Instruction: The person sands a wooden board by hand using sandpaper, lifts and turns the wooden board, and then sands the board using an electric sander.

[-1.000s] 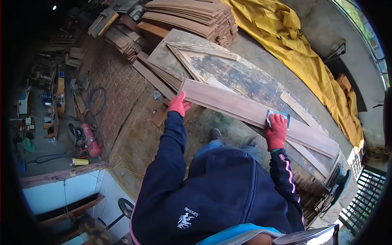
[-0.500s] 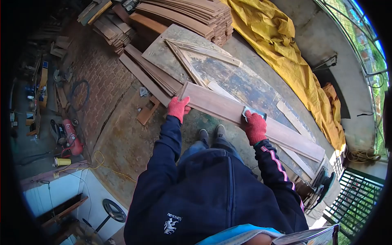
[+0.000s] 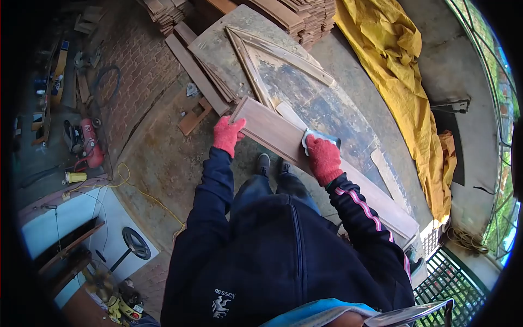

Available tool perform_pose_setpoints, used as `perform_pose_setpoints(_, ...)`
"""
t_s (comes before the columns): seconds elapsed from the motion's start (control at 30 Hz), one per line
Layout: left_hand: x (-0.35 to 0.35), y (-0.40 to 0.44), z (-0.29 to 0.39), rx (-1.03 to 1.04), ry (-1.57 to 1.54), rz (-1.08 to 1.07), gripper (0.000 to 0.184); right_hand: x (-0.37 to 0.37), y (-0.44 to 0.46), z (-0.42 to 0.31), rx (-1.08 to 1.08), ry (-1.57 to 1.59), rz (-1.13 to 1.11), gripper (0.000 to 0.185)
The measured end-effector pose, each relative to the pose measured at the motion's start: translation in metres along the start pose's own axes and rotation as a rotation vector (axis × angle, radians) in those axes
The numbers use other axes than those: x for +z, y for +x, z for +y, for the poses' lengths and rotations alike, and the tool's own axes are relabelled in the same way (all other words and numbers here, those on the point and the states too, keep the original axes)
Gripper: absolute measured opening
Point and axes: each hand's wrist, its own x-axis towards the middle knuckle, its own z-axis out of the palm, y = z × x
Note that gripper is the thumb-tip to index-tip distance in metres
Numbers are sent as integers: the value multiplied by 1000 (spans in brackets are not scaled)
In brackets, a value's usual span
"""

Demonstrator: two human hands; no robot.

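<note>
A long reddish-brown board [image 3: 272, 128] lies slantwise over the edge of a paint-stained worktable [image 3: 348, 117]. My left hand [image 3: 227, 135], in a red glove, grips the board's left end, with the fingers wrapped at its near corner. My right hand [image 3: 323, 158], gloved in red too, is closed on a flat pale sanding pad [image 3: 306, 143] pressed on the board's top face. Part of the pad is hidden under the fingers. Behind the board, thin wooden strips [image 3: 283, 54] meet at an angle on the worktable.
Loose boards [image 3: 199, 71] lie left of the worktable, near a wooden offcut [image 3: 193, 117]. Stacked boards [image 3: 310, 22] stand at the back. A yellow tarp [image 3: 389, 65] hangs along the right. A red compressor [image 3: 91, 143] and yellow cord [image 3: 152, 197] are on the left.
My right hand has slid the pad along the board toward the left end, closer to my left hand. My left hand stays at the board's end. The camera view has shifted.
</note>
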Motion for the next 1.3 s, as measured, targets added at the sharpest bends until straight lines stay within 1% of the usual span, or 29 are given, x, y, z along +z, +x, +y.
perform_pose_setpoints(0.03,2,-2,0,-6,-11,3,58,2,-19,16,37,-7,-44,26)
perform_pose_setpoints(0.1,5,-10,4,31,44,51,36,4,-39,31,63,7,-30,24)
perform_pose_setpoints(0.17,7,-17,7,29,44,44,37,11,-39,30,57,3,-18,24)
perform_pose_setpoints(0.23,7,-15,11,44,49,35,38,14,-15,7,82,77,-4,25)
perform_pose_setpoints(0.3,6,-13,7,31,63,14,39,13,20,-23,-53,67,-20,23)
perform_pose_setpoints(0.33,5,-12,6,34,69,18,39,10,37,-39,-106,90,48,22)
perform_pose_setpoints(0.37,4,-11,5,24,73,27,40,-5,50,-53,-137,168,63,20)
perform_pose_setpoints(0.4,5,-9,4,13,75,36,40,-15,62,-66,-114,166,13,17)
perform_pose_setpoints(0.43,5,-7,3,17,76,39,40,-9,68,-65,-124,150,27,16)
perform_pose_setpoints(0.47,3,-5,3,12,75,31,44,-2,71,-64,-128,138,41,16)
perform_pose_setpoints(0.5,0,-3,3,5,76,18,49,1,62,-54,-145,117,60,16)
perform_pose_setpoints(0.53,-2,-2,5,8,81,11,49,3,47,-38,-162,91,82,16)
perform_pose_setpoints(0.63,-4,-7,13,1,55,-69,48,-1,-15,5,-49,22,-1,22)
perform_pose_setpoints(0.67,-3,-13,23,1,77,-91,47,-4,-27,11,-18,23,-19,24)
perform_pose_setpoints(0.73,-3,-13,29,-1,98,-113,47,2,-24,5,7,6,-11,25)
perform_pose_setpoints(0.77,-4,-9,27,-1,132,-142,46,6,-23,0,31,0,-1,26)
perform_pose_setpoints(0.87,-8,9,13,-2,172,-163,43,1,35,-48,-54,32,-27,26)
perform_pose_setpoints(0.9,-10,13,9,-9,183,-163,42,-5,58,-70,-65,64,-13,23)
perform_pose_setpoints(0.93,-11,12,12,-8,191,-171,42,-7,82,-89,-98,174,37,19)
perform_pose_setpoints(0.97,-11,9,19,-10,228,-205,36,-17,100,-108,-88,203,56,20)
perform_pose_setpoints(1.0,-10,8,24,-8,263,-239,30,-32,109,-120,-133,246,71,22)
perform_pose_setpoints(1.07,-11,6,27,-5,227,-239,32,-39,107,-121,-140,273,81,21)
perform_pose_setpoints(1.1,-11,5,26,-8,175,-230,34,-30,100,-114,-115,276,84,21)
perform_pose_setpoints(1.17,-14,11,17,21,187,-233,37,-6,70,-81,11,48,47,22)
perform_pose_setpoints(1.2,-15,13,12,48,193,-212,40,-8,42,-63,47,31,30,25)
perform_pose_setpoints(1.23,-13,6,19,30,164,-188,44,-4,14,-43,93,38,58,24)
perform_pose_setpoints(1.3,-12,8,16,30,154,-206,44,1,-28,-13,284,41,-39,27)
